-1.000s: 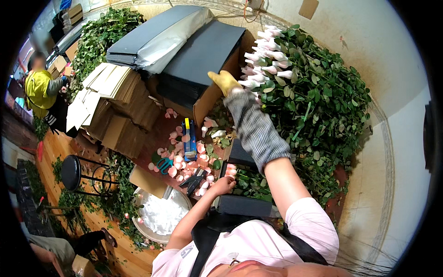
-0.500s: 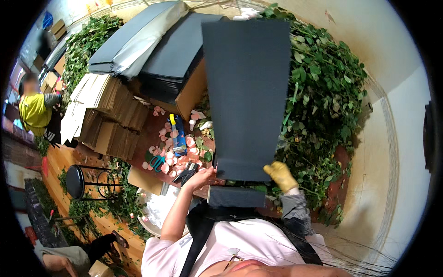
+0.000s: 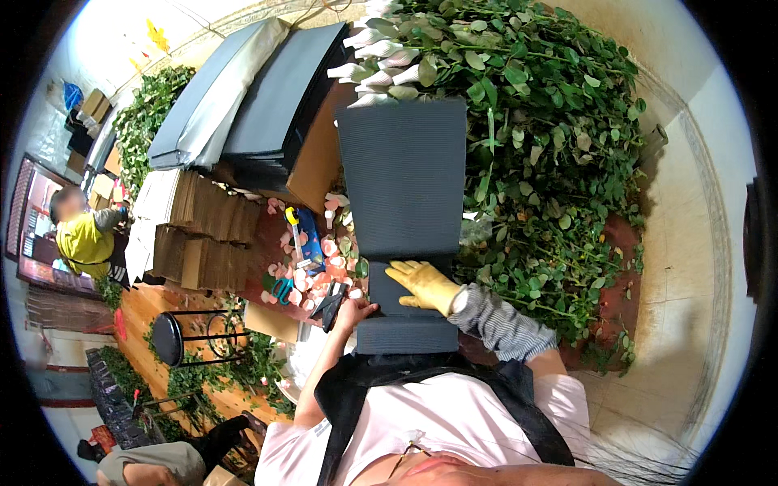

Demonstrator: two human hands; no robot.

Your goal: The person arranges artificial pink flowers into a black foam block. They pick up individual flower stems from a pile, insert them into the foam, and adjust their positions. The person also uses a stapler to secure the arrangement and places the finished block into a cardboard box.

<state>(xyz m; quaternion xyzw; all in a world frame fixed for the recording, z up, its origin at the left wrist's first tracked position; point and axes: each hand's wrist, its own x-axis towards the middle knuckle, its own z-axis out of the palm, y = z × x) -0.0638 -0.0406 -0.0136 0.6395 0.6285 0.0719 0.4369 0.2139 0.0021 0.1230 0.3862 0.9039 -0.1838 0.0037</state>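
A long dark grey corrugated sheet [image 3: 401, 178] stretches away in front of me, creased across its nearer part. My right hand [image 3: 421, 285], in a yellow glove, lies on it just below the crease with fingers spread. My bare left hand [image 3: 354, 314] is at the sheet's left edge, thumb at the margin and the other fingers curled and partly hidden. Right beside that hand is a black tool [image 3: 330, 306], perhaps a stapler. Against my apron, a ribbed dark strip [image 3: 407, 335] forms the near end; whether it joins the sheet I cannot tell.
Leafy stems [image 3: 535, 154] heap up on the right, with white-netted flower heads [image 3: 389, 61] at the far end. Dark sheets [image 3: 279, 97] and brown cardboard [image 3: 203, 227] are stacked left. Teal scissors [image 3: 282, 290], a blue tape dispenser [image 3: 309, 239] and pink petals lie between. Two people are at the left.
The sheet has come down and its near part is now creased. My gloved right hand has moved left from its lower right corner onto it. The view has shifted, uncovering the netted flower heads.
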